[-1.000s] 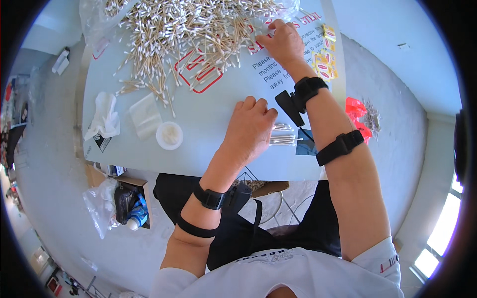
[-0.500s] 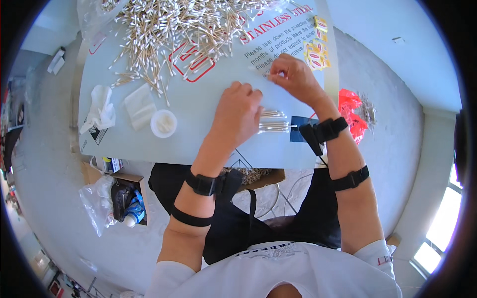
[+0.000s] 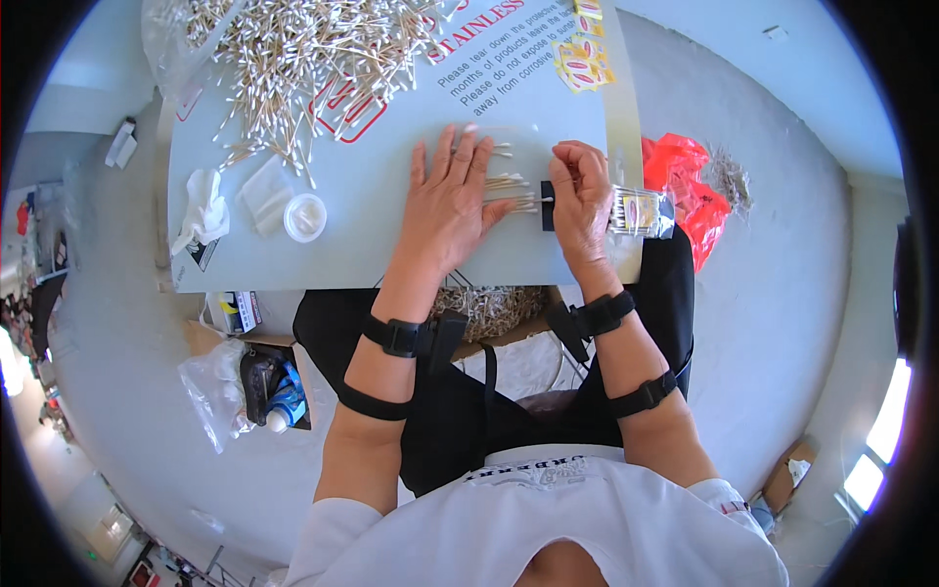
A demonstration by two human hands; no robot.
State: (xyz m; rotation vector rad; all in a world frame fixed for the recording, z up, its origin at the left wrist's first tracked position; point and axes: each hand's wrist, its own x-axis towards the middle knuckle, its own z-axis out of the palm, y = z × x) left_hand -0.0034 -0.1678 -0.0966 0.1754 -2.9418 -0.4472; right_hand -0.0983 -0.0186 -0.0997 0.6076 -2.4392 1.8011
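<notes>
1. Left hand: flat on the pale table, palm down, fingers spread. It grips nothing; the fingertips rest at the near end of a small row of cotton swabs, seemingly pinning them so they stay aligned.
2. Right hand: curled, fingertips pinched at the other end of the same row, beside a small black block lying on the table. It appears to pinch one or two swabs; the exact hold is too small to tell.
3. Small row of cotton swabs: between the two hands, lying parallel, pointing left to right, near the table's front edge.
4. Clear packet with a yellow label: just right of the right hand, at the table's edge, partly under the wrist side of the hand.
5. Red plastic bag: on the floor past the table's right edge, well clear of the work.
6. White round lid and crumpled white tissue: to the left of the left hand, apart from it.
7. Large heap of loose cotton swabs: at the far side of the table, spilling over a clear bag and a printed sheet. Nothing lies between it and the hands.
8. Yellow sticker sheets: far right corner, on the printed sheet.
</notes>
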